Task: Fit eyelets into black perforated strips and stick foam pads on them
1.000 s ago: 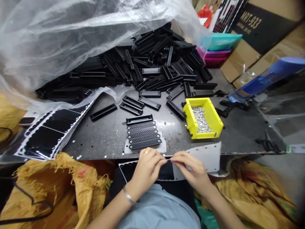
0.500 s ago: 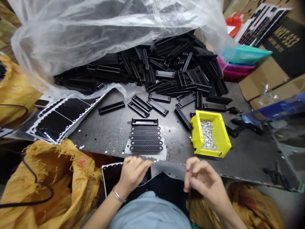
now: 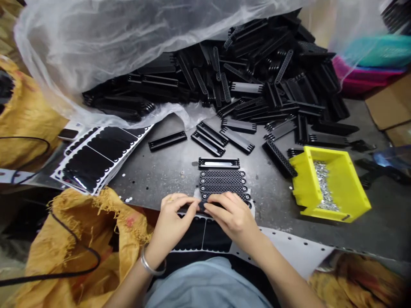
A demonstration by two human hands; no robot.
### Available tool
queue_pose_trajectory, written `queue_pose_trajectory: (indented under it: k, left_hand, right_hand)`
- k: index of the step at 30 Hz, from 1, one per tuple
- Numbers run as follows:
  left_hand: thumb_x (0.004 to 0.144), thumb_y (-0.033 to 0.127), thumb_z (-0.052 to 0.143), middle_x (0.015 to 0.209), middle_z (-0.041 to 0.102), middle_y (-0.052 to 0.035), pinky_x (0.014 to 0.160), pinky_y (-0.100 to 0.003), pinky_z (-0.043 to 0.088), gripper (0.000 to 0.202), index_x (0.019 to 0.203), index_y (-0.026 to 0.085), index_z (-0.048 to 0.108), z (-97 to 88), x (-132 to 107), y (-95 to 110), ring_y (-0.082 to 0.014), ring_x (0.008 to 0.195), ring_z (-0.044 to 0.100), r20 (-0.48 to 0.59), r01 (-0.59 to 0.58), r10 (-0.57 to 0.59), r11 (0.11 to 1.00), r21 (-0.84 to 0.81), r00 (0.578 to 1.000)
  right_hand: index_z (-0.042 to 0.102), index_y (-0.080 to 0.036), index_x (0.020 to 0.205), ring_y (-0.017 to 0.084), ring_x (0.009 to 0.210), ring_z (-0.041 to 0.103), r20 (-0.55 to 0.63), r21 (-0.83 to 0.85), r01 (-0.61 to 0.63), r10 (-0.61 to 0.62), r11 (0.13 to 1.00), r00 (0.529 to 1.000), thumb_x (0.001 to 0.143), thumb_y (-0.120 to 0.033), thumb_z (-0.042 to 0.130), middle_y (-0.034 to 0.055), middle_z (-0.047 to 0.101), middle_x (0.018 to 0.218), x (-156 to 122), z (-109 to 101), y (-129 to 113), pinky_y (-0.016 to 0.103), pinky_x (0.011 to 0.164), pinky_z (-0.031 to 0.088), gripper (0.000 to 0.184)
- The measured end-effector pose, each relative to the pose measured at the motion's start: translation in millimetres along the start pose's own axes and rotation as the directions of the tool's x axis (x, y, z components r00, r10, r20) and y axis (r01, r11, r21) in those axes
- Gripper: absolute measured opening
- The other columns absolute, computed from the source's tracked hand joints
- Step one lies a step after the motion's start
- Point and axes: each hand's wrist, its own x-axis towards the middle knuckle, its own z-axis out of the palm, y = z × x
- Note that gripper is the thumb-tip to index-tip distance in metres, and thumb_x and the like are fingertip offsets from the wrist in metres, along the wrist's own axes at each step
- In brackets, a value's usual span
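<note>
My left hand (image 3: 176, 220) is closed in a pinch at the near left end of a row of black plastic strips (image 3: 221, 182) with lattice tops. Close beside it, my right hand (image 3: 234, 216) has its fingers bent and pressed down on the near end of the row. A small dark piece (image 3: 202, 206) shows between the two sets of fingertips; its kind is hidden. Behind the row lies one black strip turned open side up (image 3: 218, 163). A sheet of black stickers (image 3: 201, 235) spreads below my hands, over the table edge and my lap.
A yellow bin (image 3: 334, 184) of small metal pieces stands to the right. Loose black strips (image 3: 207, 143) lie beyond the row, before a large heap (image 3: 257, 77) under a clear plastic bag (image 3: 96, 51). Sticker sheets (image 3: 96, 158) and a yellow sack (image 3: 105, 226) are leftward.
My right hand has come left from near the bin to the row of strips. The left hand has moved up to meet it. The view has shifted and leaned closer.
</note>
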Motion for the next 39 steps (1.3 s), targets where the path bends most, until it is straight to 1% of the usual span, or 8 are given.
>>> queue_pose_trajectory:
  k: [14, 18, 21, 24, 27, 30, 34, 39]
  left_hand:
    - [0.097, 0.033, 0.064, 0.086, 0.075, 0.0035, 0.106, -0.046, 0.031, 0.022, 0.077, 0.026, 0.071, 8.2, 4, 7, -0.0203, 0.096, 0.067, 0.037, 0.034, -0.032, 0.998, -0.052, 0.999]
    - [0.094, 0.034, 0.068, 0.087, 0.074, 0.0041, 0.107, -0.046, 0.029, 0.016, 0.08, 0.026, 0.07, 11.4, 4, 4, -0.0202, 0.097, 0.067, 0.01, 0.017, -0.017, 0.999, -0.039, 1.0]
    - [0.094, 0.037, 0.068, 0.087, 0.074, 0.0038, 0.109, -0.047, 0.028, 0.018, 0.079, 0.026, 0.07, 11.1, 4, 1, -0.0204, 0.096, 0.067, 0.009, 0.015, -0.014, 0.999, -0.048, 1.0]
    - [0.093, 0.039, 0.068, 0.086, 0.074, 0.0034, 0.108, -0.047, 0.028, 0.02, 0.077, 0.026, 0.07, 10.6, 6, 0, -0.021, 0.096, 0.067, 0.02, 0.021, -0.02, 0.999, -0.045, 1.0]
    - [0.092, 0.041, 0.068, 0.086, 0.074, 0.0033, 0.107, -0.047, 0.03, 0.021, 0.077, 0.026, 0.071, 9.8, 10, -1, -0.0215, 0.095, 0.068, 0.027, 0.008, -0.007, 1.0, -0.029, 1.0]
    - [0.095, 0.044, 0.066, 0.086, 0.074, 0.0029, 0.102, -0.044, 0.035, 0.024, 0.08, 0.026, 0.07, 5.5, 7, 1, -0.0212, 0.092, 0.068, 0.016, -0.037, 0.037, 0.999, 0.018, 0.999]
    - [0.1, 0.049, 0.062, 0.089, 0.073, 0.0005, 0.086, -0.037, 0.043, 0.025, 0.101, 0.024, 0.066, -0.9, -14, 9, -0.0194, 0.08, 0.064, -0.018, -0.12, 0.124, 0.979, 0.162, 0.992]
    - [0.104, 0.033, 0.058, 0.094, 0.075, -0.0006, 0.091, -0.039, 0.038, 0.013, 0.109, 0.024, 0.066, 17.7, -36, 30, -0.0215, 0.088, 0.063, 0.251, -0.447, 0.392, 0.865, 0.227, 0.885]
  right_hand:
    - [0.072, -0.018, 0.116, 0.021, 0.09, 0.064, 0.116, 0.008, -0.024, 0.023, 1.0, 0.993, 0.1, -0.017, 0.064, 0.0116, 0.075, 0.111, 0, -15, 2, 0.035, 0.074, 0.056, 0.018]
    - [0.073, -0.021, 0.121, 0.022, 0.096, 0.069, 0.117, 0.036, -0.237, 0.232, 0.971, 0.966, 0.1, -0.026, 0.065, 0.0109, 0.073, 0.11, -20, -42, 12, 0.037, 0.082, 0.06, 0.023]
    - [0.078, -0.023, 0.108, 0.017, 0.082, 0.07, 0.084, 0.171, -0.431, 0.423, 0.886, 0.902, 0.099, -0.024, 0.066, 0.0059, 0.072, 0.095, -35, -58, 24, 0.028, 0.069, 0.058, 0.014]
    - [0.078, -0.022, 0.101, 0.015, 0.077, 0.068, 0.069, 0.251, -0.474, 0.473, 0.844, 0.879, 0.098, -0.022, 0.067, 0.0051, 0.072, 0.091, -40, -61, 32, 0.025, 0.062, 0.055, 0.011]
    - [0.077, -0.022, 0.103, 0.015, 0.081, 0.069, 0.081, 0.272, -0.432, 0.426, 0.86, 0.901, 0.099, -0.019, 0.066, 0.0051, 0.071, 0.092, -38, -59, 35, 0.027, 0.069, 0.056, 0.012]
    - [0.077, -0.023, 0.106, 0.016, 0.081, 0.067, 0.074, 0.205, -0.404, 0.397, 0.892, 0.915, 0.099, -0.02, 0.065, 0.0052, 0.067, 0.094, -38, -60, 31, 0.028, 0.072, 0.058, 0.014]
    - [0.073, -0.025, 0.118, 0.017, 0.082, 0.065, -0.148, 0.076, -0.386, 0.393, 0.92, 0.908, 0.097, -0.013, 0.064, 0.0066, 0.06, 0.098, -52, -57, 8, 0.031, 0.074, 0.06, 0.026]
    - [0.07, -0.023, 0.125, 0.018, 0.084, 0.068, -0.044, 0.228, -0.351, 0.37, 0.908, 0.928, 0.099, -0.01, 0.059, 0.0067, 0.062, 0.095, -75, -37, -19, 0.031, 0.076, 0.062, 0.031]
